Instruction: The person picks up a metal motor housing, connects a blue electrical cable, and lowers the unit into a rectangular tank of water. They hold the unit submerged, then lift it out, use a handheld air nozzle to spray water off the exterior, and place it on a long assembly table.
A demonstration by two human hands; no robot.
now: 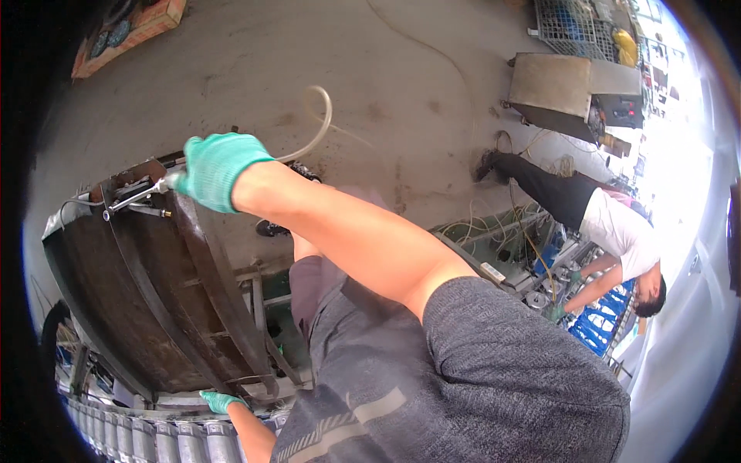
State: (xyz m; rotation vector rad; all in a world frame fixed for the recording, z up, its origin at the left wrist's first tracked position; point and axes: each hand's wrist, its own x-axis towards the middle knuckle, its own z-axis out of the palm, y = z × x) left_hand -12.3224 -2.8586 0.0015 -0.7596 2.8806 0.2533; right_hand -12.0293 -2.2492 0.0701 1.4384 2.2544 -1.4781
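In my right hand (225, 170), gloved in green, is a slim metal air blow gun (145, 194); my fingers are wrapped round its grip end. A pale see-through hose (319, 127) loops away behind that hand. The tool reaches over the upper end of a large dark metal trough (147, 301) with curved ribs. Down at the trough's lower edge rests my left hand (219, 401), also in a green glove, its fingers stretched out and holding nothing that I can see. Beside it runs a row of silver rollers (162, 441).
A co-worker (617, 231) bends over blue-and-silver parts (594, 328) at the right. A metal cabinet (552, 85) and a wire cage (575, 27) stand beyond. At the top left is a wooden crate (135, 35). Hoses (486, 220) trail across the floor.
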